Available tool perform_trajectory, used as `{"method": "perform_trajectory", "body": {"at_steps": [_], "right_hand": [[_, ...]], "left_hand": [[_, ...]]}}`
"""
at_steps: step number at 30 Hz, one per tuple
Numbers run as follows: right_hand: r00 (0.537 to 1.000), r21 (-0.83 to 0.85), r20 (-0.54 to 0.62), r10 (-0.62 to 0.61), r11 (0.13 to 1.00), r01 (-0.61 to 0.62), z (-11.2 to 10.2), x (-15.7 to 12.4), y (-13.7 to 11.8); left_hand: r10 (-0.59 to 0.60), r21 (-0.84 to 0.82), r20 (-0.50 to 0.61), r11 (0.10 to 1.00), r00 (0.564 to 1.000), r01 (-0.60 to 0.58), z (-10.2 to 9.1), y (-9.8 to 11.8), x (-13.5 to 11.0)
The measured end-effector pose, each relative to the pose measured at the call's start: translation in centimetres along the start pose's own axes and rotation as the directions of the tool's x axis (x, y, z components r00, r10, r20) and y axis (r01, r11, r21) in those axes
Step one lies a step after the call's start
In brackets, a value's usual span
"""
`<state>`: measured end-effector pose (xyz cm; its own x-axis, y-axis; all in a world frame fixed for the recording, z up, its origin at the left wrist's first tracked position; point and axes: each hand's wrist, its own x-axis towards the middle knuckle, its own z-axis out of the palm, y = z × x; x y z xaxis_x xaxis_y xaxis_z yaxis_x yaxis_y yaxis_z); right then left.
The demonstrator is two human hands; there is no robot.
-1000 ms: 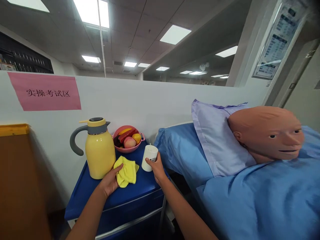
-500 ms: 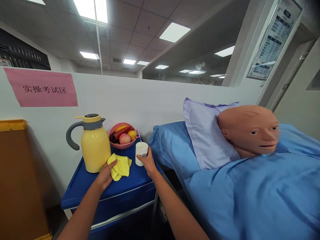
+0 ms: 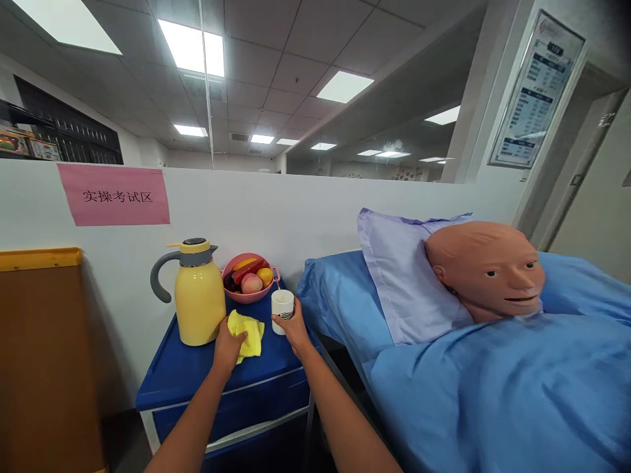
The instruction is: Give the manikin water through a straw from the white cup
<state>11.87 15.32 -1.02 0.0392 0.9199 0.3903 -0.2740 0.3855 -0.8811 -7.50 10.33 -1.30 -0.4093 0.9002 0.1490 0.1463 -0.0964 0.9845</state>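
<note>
My left hand rests on a yellow cloth that lies on the blue bedside cabinet, with its fingers curled over the cloth's near edge. My right hand is wrapped round a white cup with a dark striped mark, which stands upright on the cabinet top. A yellow thermos jug with a grey handle stands just left of the cloth. Behind the cup is a pink bowl of fruit.
A training manikin head lies on a lilac pillow in a bed with a blue sheet to the right. A white partition wall with a pink sign runs behind. A brown board with a yellow edge stands at left.
My view has pulled back and shifted. The left hand has slid further onto the yellow cloth and closed on it. The right hand stays on the cup.
</note>
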Motion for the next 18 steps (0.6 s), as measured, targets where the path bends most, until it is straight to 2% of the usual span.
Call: {"method": "perform_trajectory", "body": {"at_steps": [3, 6, 8, 10, 12, 15, 18], "right_hand": [[1.0, -0.011, 0.02, 0.006, 1.0, -0.005, -0.1, 0.0, 0.2], [0.999, -0.036, 0.041, -0.013, 0.999, 0.014, -0.2, 0.2, 0.4], [0.998, -0.066, 0.049, -0.033, 0.997, 0.036, -0.1, 0.1, 0.5], [0.996, -0.109, 0.063, -0.062, 0.992, 0.069, -0.2, -0.2, 0.3], [0.991, -0.174, 0.08, -0.103, 0.978, 0.115, -0.6, -0.8, -0.1], [0.982, -0.341, 0.066, -0.176, 0.921, 0.188, -2.4, -1.4, -1.4], [0.963, -0.554, 0.033, -0.269, 0.797, 0.242, -5.5, -0.9, -3.8]], "left_hand": [[0.07, 0.164, -0.029, 0.984, 0.997, -0.065, 0.5, 0.1, -0.1], [0.134, 0.253, -0.032, 0.96, 0.99, -0.121, 1.1, 0.1, -0.5], [0.235, 0.369, -0.015, 0.905, 0.972, -0.213, 1.5, -0.1, -0.9], [0.385, 0.542, 0.023, 0.771, 0.923, -0.335, 1.8, -0.6, -1.3], [0.514, 0.691, 0.046, 0.603, 0.857, -0.399, 1.9, -1.0, -1.5], [0.622, 0.803, 0.034, 0.449, 0.782, -0.392, 1.9, -1.5, -1.3], [0.658, 0.86, 0.063, 0.345, 0.75, -0.375, 1.9, -1.5, -1.2]]}}
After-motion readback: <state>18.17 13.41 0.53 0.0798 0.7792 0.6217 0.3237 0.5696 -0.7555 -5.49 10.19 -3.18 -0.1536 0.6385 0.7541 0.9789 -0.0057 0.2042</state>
